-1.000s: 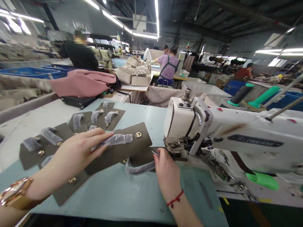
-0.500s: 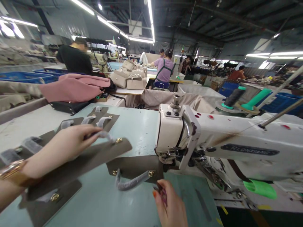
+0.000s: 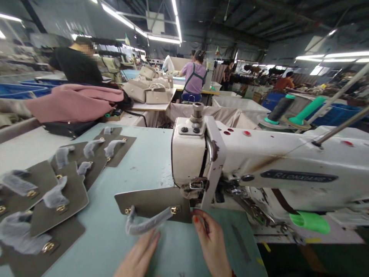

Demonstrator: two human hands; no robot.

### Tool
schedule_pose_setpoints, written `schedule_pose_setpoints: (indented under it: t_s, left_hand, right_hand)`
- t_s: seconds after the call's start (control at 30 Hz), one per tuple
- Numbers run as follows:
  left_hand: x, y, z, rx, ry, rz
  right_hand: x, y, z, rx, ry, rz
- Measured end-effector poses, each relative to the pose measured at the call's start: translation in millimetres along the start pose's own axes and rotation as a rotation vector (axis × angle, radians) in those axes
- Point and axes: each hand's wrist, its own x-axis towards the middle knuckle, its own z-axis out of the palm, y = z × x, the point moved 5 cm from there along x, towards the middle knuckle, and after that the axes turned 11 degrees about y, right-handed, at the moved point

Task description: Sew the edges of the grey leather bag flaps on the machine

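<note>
A taupe flap piece (image 3: 152, 200) with gold rings and a plastic-wrapped handle (image 3: 150, 224) lies on the green work surface, its right end at the sewing machine head (image 3: 188, 154). My left hand (image 3: 138, 252) is just below the handle, fingers stretched out and slightly blurred, holding nothing visible. My right hand (image 3: 210, 238) is closed by the flap's right edge, below the needle area. A small dark purple thing shows between its fingers; part of it is hidden. Similar flaps with wrapped handles (image 3: 59, 192) overlap at the left.
Pink cloth (image 3: 76, 102) and a black bag (image 3: 63, 129) lie at the back left. Beige handbags (image 3: 157, 94) sit on a table behind. Thread cones (image 3: 284, 109) stand beyond the machine. Other people are farther back.
My left hand has let go of a flap, now on the left pile, and moved right to the wrapped handle. My right hand has come up to the flap's edge. The view has shifted.
</note>
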Motion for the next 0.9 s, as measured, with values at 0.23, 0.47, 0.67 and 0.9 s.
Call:
schedule_pose_setpoints:
  t_s: [0.23,0.47,0.67,0.9]
  left_hand:
    - [98.2,-29.3,-0.5,0.165,0.097,0.248]
    - [129.4,-12.2,-31.2,0.115,-0.115,0.312]
    - [132.7,-16.5,-29.5,0.064,-0.138,0.312]
    - [141.1,-24.5,-25.8,-0.002,-0.151,0.256]
  right_hand:
    - [1.6,-23.6,23.8,-0.086,-0.009,-0.034]
    - [-1.9,-22.9,23.6,-0.031,-0.022,0.046]
    - [3.1,-27.8,25.7,-0.016,-0.036,0.091]
    - [10.5,-25.2,27.3,-0.019,-0.015,0.075]
